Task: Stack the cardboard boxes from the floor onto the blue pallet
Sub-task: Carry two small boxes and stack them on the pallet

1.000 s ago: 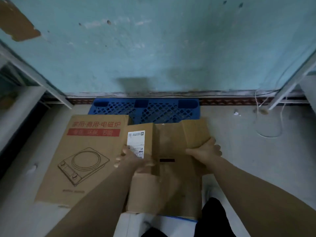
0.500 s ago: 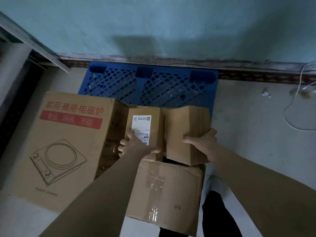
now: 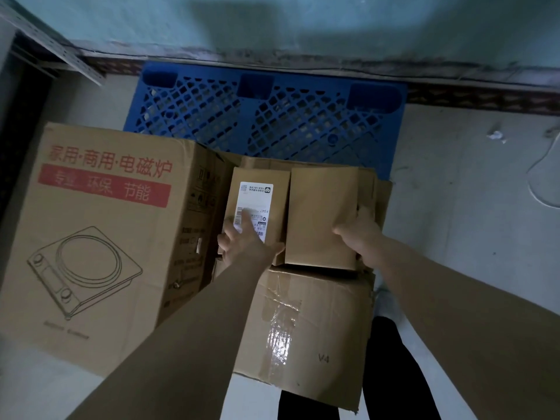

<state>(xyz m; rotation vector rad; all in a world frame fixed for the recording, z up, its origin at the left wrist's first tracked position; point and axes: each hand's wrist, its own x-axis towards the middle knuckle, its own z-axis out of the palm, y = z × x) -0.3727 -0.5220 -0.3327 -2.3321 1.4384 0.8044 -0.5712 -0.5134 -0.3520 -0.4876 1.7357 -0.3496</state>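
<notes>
Head view, looking down. A blue plastic lattice pallet [image 3: 272, 116] lies on the grey floor [image 3: 469, 207] with its far edge at the foot of a pale teal wall [image 3: 303, 22]. On the near side of the pallet stand the boxes. A large brown cardboard box printed with red characters and a line drawing of a cooker [image 3: 100, 231] occupies the left, its far corner overlapping the pallet's near left edge in this view. Just to its right, two small boxes sit side by side above a larger brown cardboard box sealed with clear tape [image 3: 303, 328], which is marked "V4". Whether they rest on it or are raised off it cannot be told. The left hand [image 3: 245, 244] holds the small brown cardboard box with a white printed label [image 3: 257, 189]. Its fingers are spread across the label and top face, the outer ones curling over the left edge, and the thumb lies at the near edge. The right hand [image 3: 360, 237] grips the plain brown cardboard box [image 3: 318, 213], thumb on the top face and fingers wrapped round the right side. Both small boxes lie directly ahead of the hands, between them and the pallet. A perforated metal rail [image 3: 51, 47] crosses the upper left, and a white cable [image 3: 536, 183] trails over the floor at right. Dark trouser legs [image 3: 394, 374] show below the forearms.
</notes>
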